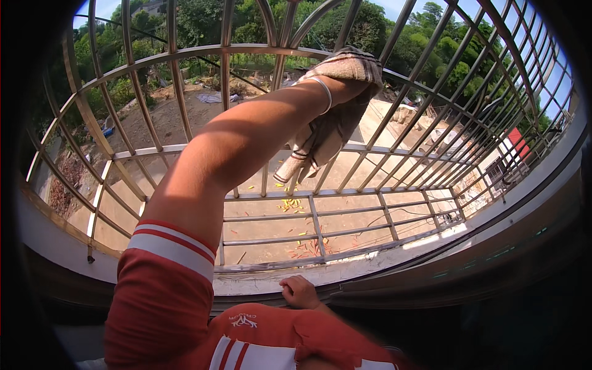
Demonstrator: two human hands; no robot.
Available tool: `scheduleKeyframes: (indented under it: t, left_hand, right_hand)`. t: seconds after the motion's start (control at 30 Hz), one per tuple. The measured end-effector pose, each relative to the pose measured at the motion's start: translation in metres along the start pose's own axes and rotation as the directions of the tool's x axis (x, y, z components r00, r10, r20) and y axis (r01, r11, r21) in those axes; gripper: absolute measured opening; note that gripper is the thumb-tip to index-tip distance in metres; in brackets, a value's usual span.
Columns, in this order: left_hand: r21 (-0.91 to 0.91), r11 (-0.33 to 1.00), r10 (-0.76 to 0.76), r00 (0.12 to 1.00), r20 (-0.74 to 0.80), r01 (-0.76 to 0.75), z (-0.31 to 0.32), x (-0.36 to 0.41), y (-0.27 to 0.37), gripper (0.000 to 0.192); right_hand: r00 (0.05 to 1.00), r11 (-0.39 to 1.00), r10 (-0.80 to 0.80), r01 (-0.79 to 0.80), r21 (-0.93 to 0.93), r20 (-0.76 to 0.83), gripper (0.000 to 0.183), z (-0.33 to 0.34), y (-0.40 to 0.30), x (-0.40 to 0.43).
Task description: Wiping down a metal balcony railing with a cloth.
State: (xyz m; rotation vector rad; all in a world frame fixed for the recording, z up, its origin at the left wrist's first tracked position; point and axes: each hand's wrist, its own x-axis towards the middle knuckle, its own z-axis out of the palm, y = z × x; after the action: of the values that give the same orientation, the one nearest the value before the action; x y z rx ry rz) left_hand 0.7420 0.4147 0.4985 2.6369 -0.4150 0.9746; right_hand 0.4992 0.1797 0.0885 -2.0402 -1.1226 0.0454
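My left arm reaches out over the window grille. A beige checked cloth with dark stripes [347,64] is draped over my left hand [350,90] and hides its fingers; the loose end hangs below. The covered hand is at the curved upper rail of the metal grille [259,49], and the cloth hides where they meet. A silvery bangle circles the wrist. Close to my body, my right hand [299,290] rests at the inner edge of the windowsill [259,282], its fingers curled. Whether those fingers grip the edge is unclear.
Upright bars and crossbars of the grille surround the opening, with a barred ledge [347,226] low in front. Dark window framing [416,277] runs along the right. Beyond and below lie a concrete yard [259,208] with scattered yellow and red pieces, bare soil and trees.
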Motion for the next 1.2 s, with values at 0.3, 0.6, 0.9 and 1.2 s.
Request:
scheduleKeyframes:
  t: [0.3, 0.6, 0.9, 1.2]
  left_hand:
    - [-0.086, 0.993, -0.075, 0.997, 0.004, 0.075, -0.005, 0.005, 0.016, 0.036]
    - [-0.025, 0.995, -0.099, 0.995, -0.008, 0.099, 0.017, -0.006, -0.001, 0.036]
    - [-0.153, 0.988, -0.06, 0.977, -0.206, 0.028, 0.011, -0.021, 0.014, 0.03]
    - [0.273, 0.957, -0.067, 0.992, -0.105, 0.093, -0.043, -0.093, -0.019, 0.02]
  right_hand:
    - [0.999, 0.999, -0.034, 0.034, -0.026, 0.004, 0.01, -0.004, 0.004, -0.005]
    - [0.999, 0.998, -0.031, 0.03, -0.062, -0.021, 0.011, -0.002, -0.001, -0.004]
    - [0.998, 0.997, -0.026, 0.021, -0.08, -0.061, 0.009, -0.003, 0.001, -0.001]
    - [0.999, 0.995, -0.024, 0.02, -0.098, -0.034, 0.011, -0.002, 0.001, -0.002]
